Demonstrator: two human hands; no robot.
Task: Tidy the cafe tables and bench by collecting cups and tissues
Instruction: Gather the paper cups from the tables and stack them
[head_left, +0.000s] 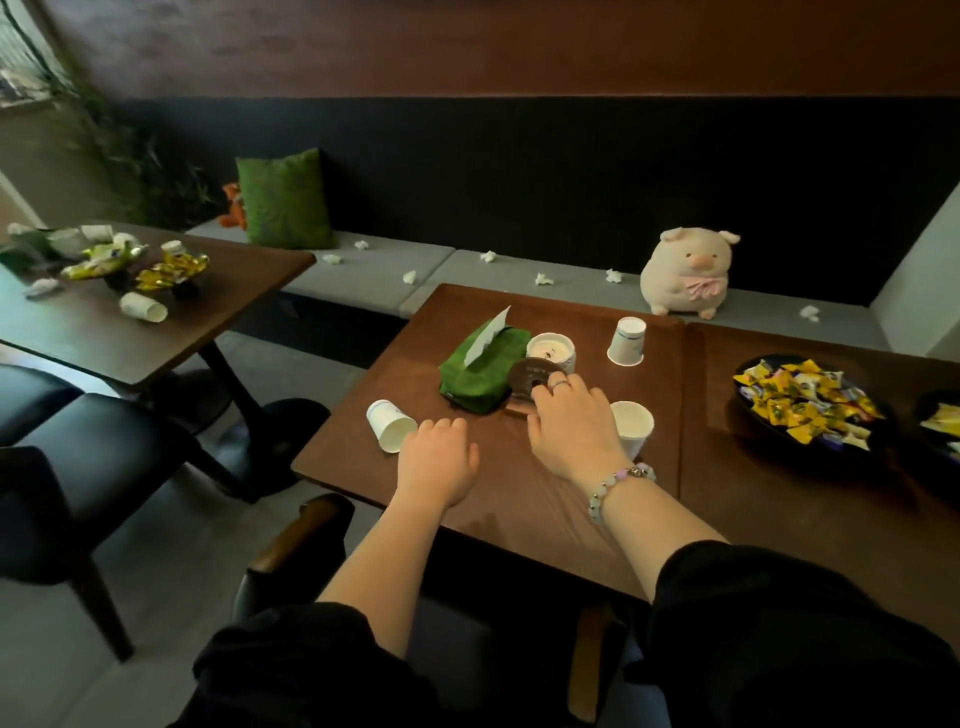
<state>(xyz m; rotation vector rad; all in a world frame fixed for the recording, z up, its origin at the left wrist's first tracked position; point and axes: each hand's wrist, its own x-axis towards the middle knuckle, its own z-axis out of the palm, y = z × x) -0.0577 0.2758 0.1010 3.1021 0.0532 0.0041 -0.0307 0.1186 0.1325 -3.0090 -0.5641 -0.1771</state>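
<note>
On the near brown table (519, 499), a white paper cup (390, 426) lies on its side, just left of my left hand (439, 460), whose fingers are curled with nothing in them. My right hand (571, 423) is spread, fingertips resting on a round brown disc (535, 373). An upright paper cup (632, 427) stands against its right side. Another cup (627, 340) sits upside down further back. Several crumpled tissues, such as this tissue (410, 277), dot the grey bench (374, 280). The left table (156, 343) holds a tipped cup (144, 306) and a tissue wad (41, 286).
A green tissue box (483, 371) and a white candle (550, 347) stand mid-table. A dark bowl of yellow sweets (805, 405) sits on the right table. A plush pig (685, 275) and a green cushion (285, 200) rest on the bench. A black chair (78, 467) stands at left.
</note>
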